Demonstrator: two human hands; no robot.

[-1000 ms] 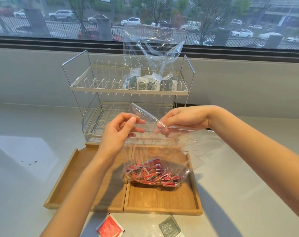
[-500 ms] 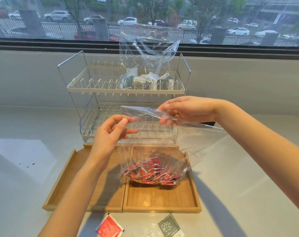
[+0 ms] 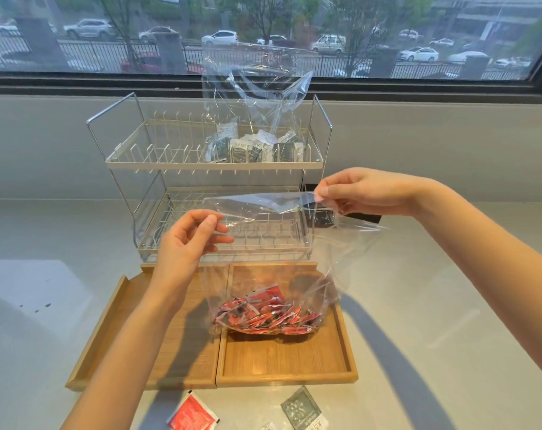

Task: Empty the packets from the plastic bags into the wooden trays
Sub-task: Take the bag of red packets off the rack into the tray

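Note:
A clear plastic bag point(image 3: 322, 243) full of red packets point(image 3: 263, 315) stands on the right wooden tray point(image 3: 285, 361). My left hand point(image 3: 186, 243) pinches the bag's near rim at the left. My right hand point(image 3: 363, 197) pinches the far rim at the right, and the mouth is stretched wide between them. The left wooden tray point(image 3: 108, 330) lies beside the right one, partly under my left forearm. A second clear bag point(image 3: 254, 97) with dark green and white packets point(image 3: 254, 148) stands on the rack's top shelf.
A two-tier white wire rack point(image 3: 133, 156) stands behind the trays against the wall below a window. One loose red packet point(image 3: 192, 412) and one grey packet point(image 3: 304, 409) lie on the white counter in front of the trays.
My right hand has moved right and up with the bag's far rim, while the left hand kept the near rim. The bag's mouth has been pulled wide.

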